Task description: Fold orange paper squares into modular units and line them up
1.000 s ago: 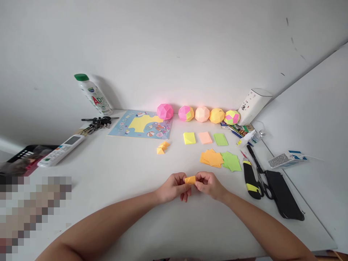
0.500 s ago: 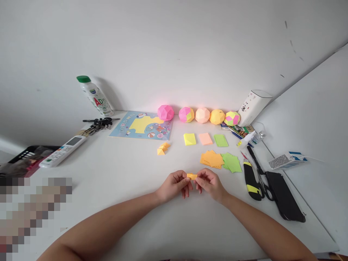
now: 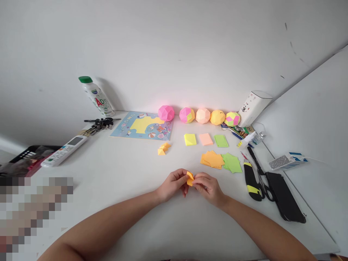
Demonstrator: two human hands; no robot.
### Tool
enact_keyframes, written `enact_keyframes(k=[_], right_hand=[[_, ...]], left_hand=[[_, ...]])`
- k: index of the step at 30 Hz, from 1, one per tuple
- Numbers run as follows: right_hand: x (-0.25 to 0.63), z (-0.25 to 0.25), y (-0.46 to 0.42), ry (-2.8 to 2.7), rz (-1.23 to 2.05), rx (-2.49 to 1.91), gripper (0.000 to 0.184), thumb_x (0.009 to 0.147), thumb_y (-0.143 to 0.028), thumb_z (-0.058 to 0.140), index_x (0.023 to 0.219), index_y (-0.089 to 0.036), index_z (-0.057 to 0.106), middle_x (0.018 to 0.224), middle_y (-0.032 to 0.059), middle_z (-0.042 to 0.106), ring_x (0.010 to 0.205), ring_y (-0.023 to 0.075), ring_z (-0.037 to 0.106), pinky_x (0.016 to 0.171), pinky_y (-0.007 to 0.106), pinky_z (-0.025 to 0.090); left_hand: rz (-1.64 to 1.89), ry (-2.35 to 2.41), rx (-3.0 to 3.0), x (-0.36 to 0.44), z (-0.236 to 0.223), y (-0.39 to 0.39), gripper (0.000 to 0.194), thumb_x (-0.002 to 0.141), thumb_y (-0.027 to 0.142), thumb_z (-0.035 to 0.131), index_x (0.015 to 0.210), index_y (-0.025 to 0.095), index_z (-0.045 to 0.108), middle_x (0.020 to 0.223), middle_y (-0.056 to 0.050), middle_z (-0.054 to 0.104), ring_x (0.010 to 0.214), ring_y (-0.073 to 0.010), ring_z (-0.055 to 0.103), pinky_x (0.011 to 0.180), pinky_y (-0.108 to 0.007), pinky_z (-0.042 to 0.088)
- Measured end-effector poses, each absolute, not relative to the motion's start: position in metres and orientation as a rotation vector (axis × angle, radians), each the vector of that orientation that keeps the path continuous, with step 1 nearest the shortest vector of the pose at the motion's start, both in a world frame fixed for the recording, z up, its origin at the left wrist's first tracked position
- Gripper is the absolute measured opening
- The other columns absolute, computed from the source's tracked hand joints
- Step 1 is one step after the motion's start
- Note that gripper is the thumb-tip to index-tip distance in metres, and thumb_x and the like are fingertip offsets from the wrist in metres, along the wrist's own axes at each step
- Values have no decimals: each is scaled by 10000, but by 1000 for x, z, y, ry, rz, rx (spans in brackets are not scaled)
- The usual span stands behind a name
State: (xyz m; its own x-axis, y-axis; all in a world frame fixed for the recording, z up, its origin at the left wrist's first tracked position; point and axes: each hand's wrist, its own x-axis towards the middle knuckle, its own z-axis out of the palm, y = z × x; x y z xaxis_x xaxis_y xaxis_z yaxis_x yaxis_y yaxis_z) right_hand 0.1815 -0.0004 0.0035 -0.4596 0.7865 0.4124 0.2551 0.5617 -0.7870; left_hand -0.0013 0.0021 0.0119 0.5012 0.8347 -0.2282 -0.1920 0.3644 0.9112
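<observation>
A small folded piece of orange paper (image 3: 190,178) is held just above the white tabletop (image 3: 122,174), between the two hands. It is pinched by the left hand (image 3: 172,185), with the thumb laid against its near face and the fingers curled behind. Its right side is nipped by the thumb and fingertips of the right hand (image 3: 210,188) — both hands are nearly closed, and only the paper is gripped. The paper is seen with a crease and one flap raised.

Wide room is left on the tabletop to the left of the hands and toward its front edge. The far side is more tightly bounded: loose orange sheets (image 3: 212,159) are overlapped by green sheets (image 3: 232,163), and small folded orange pieces (image 3: 164,148) are set farther left. Behind these, yellow, peach and green pads are lined up, then a row of paper balls (image 3: 203,116) by the wall. On the right, movement is limited by a black-and-yellow cutter (image 3: 252,183), scissors (image 3: 268,194) and a black case (image 3: 285,197) — the last placed near the right edge.
</observation>
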Motion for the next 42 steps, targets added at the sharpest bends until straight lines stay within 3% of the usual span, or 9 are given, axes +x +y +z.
enact_keyframes(k=[8, 12, 16, 21, 32, 36, 40, 42], right_hand=[[182, 1, 0, -1977, 908, -901, 166, 869, -280, 486, 843, -225, 641, 827, 72, 584, 692, 167, 568, 586, 299, 507], [183, 3, 1, -1829, 1142, -964, 165, 844, -319, 529, 810, -198, 635, 851, 70, 565, 595, 136, 560, 496, 270, 489], [181, 7, 0, -1660, 1371, -1011, 151, 804, -324, 582, 782, -183, 629, 865, 53, 569, 568, 118, 565, 500, 264, 484], [179, 7, 0, -1491, 1496, -1134, 180, 742, -352, 646, 765, -182, 591, 659, -10, 579, 527, 114, 537, 515, 265, 473], [182, 8, 5, -1448, 1629, -1049, 241, 755, -348, 644, 787, -190, 465, 669, -28, 571, 552, 111, 562, 496, 242, 447], [181, 6, 6, -1418, 1585, -1036, 282, 746, -350, 656, 759, -201, 416, 664, -40, 549, 521, 100, 543, 478, 239, 435], [179, 3, 6, -1374, 1457, -1077, 311, 719, -335, 688, 727, -205, 405, 663, -45, 533, 481, 93, 523, 455, 242, 428], [178, 2, 7, -1373, 1427, -1088, 313, 716, -316, 696, 723, -205, 403, 666, -41, 536, 473, 93, 520, 448, 242, 423]], left_hand=[[701, 818, 1152, -2, 8, -2, 356, 832, 490, 456, 989, 173, 498, 718, 18, 525, 454, -54, 437, 414, -194, 379], [702, 791, 1226, -2, 9, -5, 310, 861, 441, 426, 1033, 189, 477, 810, -4, 546, 502, -63, 449, 466, -209, 399], [690, 757, 1304, -1, 12, -8, 262, 890, 387, 378, 1060, 203, 455, 862, -17, 551, 511, -65, 433, 501, -224, 399], [670, 707, 1311, -2, 14, -10, 282, 879, 352, 404, 1117, 204, 431, 930, -46, 560, 565, -82, 452, 533, -236, 412], [712, 735, 1269, 2, 13, -7, 306, 843, 291, 455, 1131, 197, 420, 861, -36, 596, 515, -68, 451, 459, -202, 392], [715, 782, 1287, 2, 13, -5, 255, 823, 296, 471, 1044, 170, 459, 837, -41, 617, 461, -60, 442, 412, -196, 374], [642, 993, 1319, 2, 8, -2, 227, 813, 398, 463, 764, 176, 446, 507, 39, 521, 357, -74, 410, 346, -190, 309], [645, 1004, 1326, 1, 7, -1, 229, 807, 396, 457, 720, 189, 413, 481, 46, 511, 344, -77, 403, 340, -194, 304]])
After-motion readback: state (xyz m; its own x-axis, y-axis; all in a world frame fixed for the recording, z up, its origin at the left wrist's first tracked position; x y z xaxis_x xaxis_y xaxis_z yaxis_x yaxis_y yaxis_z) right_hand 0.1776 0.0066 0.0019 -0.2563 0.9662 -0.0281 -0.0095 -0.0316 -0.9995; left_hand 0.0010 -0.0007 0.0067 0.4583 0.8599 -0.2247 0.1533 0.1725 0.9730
